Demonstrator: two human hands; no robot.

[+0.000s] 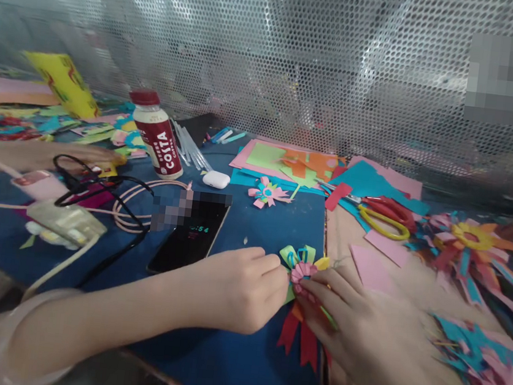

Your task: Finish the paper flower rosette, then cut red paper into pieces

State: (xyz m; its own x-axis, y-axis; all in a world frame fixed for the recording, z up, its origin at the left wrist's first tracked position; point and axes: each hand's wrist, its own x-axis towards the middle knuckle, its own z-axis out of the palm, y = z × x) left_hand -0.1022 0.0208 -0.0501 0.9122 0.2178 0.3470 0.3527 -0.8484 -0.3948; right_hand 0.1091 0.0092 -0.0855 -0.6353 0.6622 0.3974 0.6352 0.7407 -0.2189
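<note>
A layered paper flower (303,273) with a pink pleated centre, green and yellow loops and red ribbon tails lies on the blue tabletop between my hands. My left hand (252,288) is closed at its left edge, fingers curled inward; the fingertips are hidden. From the right, my right hand (347,308) grips the flower, its fingers laid over the pink centre and the thumb side out of sight. Just left of my left hand is a black phone (193,235). A smaller pink and blue paper flower (266,192) rests beyond my hands.
Scissors (383,219) lie among coloured paper sheets (283,158). A Costa bottle (157,138), white earbud case (216,179) and clear glue sticks (192,147) stand behind the phone. Cables and a power strip (65,220) tangle at left. Another person's arm (47,156) reaches in there.
</note>
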